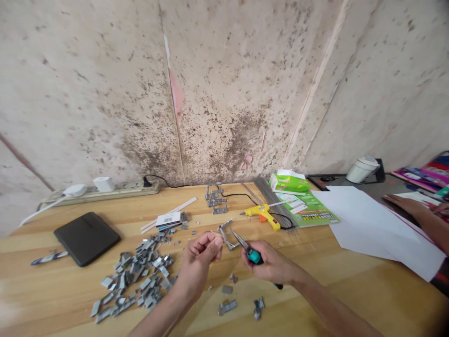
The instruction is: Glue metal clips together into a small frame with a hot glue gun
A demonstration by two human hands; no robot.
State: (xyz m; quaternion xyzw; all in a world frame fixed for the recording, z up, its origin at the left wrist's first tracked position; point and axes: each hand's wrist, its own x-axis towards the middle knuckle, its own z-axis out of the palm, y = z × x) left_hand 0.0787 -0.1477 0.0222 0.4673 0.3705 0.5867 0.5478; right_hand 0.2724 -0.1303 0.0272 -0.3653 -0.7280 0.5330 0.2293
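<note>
My left hand is closed in a pinch on a thin wire whose end sticks out toward the right. In my right hand is a pair of needle-nose pliers with teal and black handles, the slim jaws pointing up and left close to the wire. Just beyond my fingertips lies a small grey frame-shaped part. Whether it touches the wire I cannot tell. Left of my left hand spreads a pile of small grey metal-looking pieces. Several loose grey pieces lie below, between my forearms.
A yellow hot glue gun lies beyond the pliers, beside a bundle of thin grey rods. Assembled grey parts stand near the wall. A black tablet is at left, a power strip behind. Another person's hand rests at right.
</note>
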